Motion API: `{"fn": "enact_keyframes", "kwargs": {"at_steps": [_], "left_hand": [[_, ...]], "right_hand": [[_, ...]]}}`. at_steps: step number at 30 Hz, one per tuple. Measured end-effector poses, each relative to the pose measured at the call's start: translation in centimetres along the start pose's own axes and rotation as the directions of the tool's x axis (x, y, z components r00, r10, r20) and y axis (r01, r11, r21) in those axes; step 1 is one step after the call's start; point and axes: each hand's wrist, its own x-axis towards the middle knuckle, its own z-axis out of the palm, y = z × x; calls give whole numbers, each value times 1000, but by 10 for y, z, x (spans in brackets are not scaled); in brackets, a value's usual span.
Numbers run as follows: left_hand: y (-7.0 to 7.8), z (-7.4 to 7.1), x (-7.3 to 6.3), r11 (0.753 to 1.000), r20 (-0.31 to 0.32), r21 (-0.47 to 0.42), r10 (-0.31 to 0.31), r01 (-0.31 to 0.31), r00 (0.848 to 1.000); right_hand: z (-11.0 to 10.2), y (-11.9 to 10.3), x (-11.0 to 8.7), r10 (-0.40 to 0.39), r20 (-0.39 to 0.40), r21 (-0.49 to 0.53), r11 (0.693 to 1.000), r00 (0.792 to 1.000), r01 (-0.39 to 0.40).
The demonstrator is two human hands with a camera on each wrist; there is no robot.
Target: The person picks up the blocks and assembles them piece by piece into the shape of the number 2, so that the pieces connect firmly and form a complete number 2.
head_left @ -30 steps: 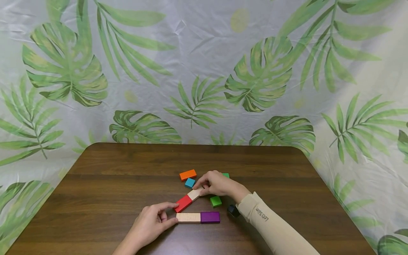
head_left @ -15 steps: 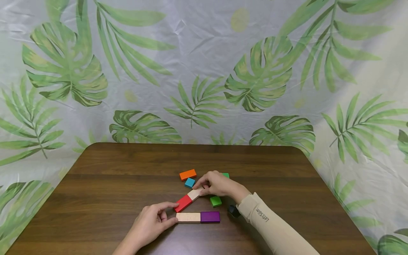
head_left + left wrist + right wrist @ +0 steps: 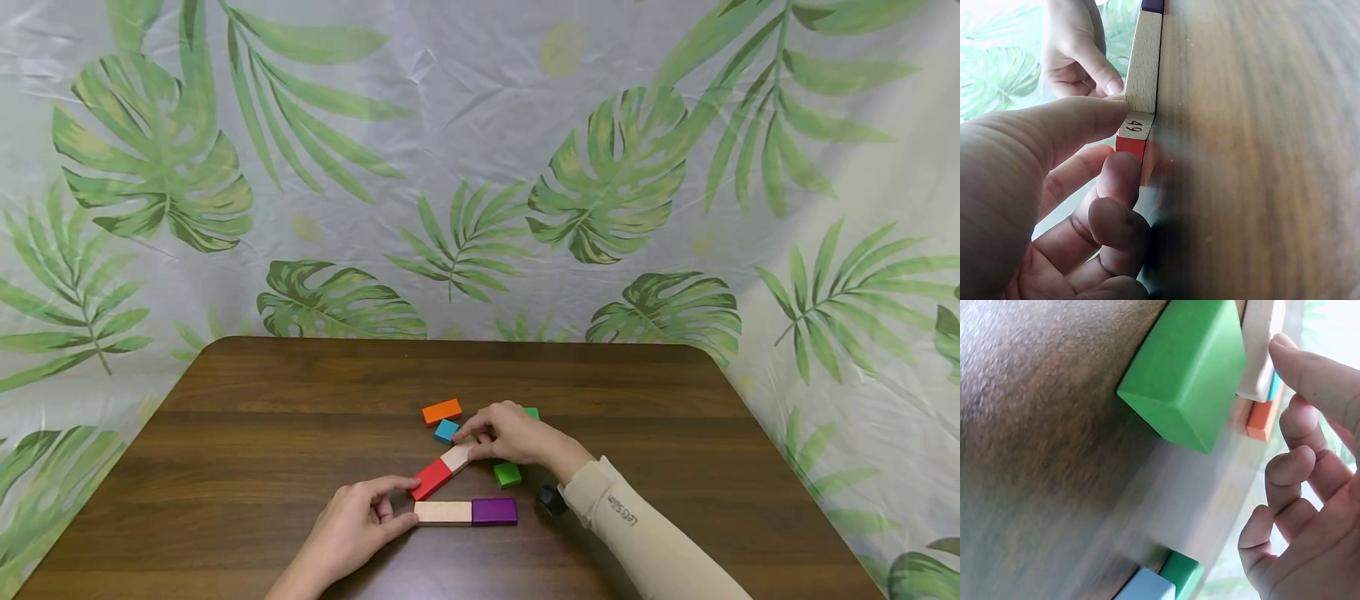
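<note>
A plain wooden block [image 3: 444, 513] lies end to end with a purple block [image 3: 495, 512]. Behind them, a red block [image 3: 432, 479] and a second plain block [image 3: 456, 458] form a slanted row, whose red end meets the front row at its left. My left hand [image 3: 352, 521] pinches that corner, thumb at the front plain block's end and forefinger on the red block. Digits show on the plain block's end face [image 3: 1133, 125] in the left wrist view. My right hand [image 3: 513, 433] pinches the slanted plain block's far end between thumb and forefinger, partly covering it.
A green block [image 3: 507, 475] lies between the rows, close below my right hand. Orange [image 3: 442, 412] and blue [image 3: 446, 431] blocks lie behind. Another green block [image 3: 531, 412] is partly hidden; a grey-blue block [image 3: 1147, 587] shows beside it. A small black object [image 3: 551, 500] appears by the right cuff.
The right sleeve has shifted very slightly to the right and down. Both hands and the blocks stay where they were.
</note>
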Motion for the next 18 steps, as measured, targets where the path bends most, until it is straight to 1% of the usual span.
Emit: {"fn": "enact_keyframes", "kwargs": {"at_steps": [2,6,12,18], "left_hand": [[0,0,0,1000,1,2,-1,1,1000],[0,0,1,1000,1,4,-3,3,1000],[1,0,1,1000,-3,3,-5,5,1000],[1,0,1,1000,-1,-3,-5,5,1000]], "right_hand": [[-2,1,-2,-8,-8,-3,1000,1000,8],[-6,1,-8,1,2,-4,1000,1000,-1],[-11,3,-21,26,16,36,999,1000,-26],[-11,8,-34,40,15,64,997,999,-41]]}}
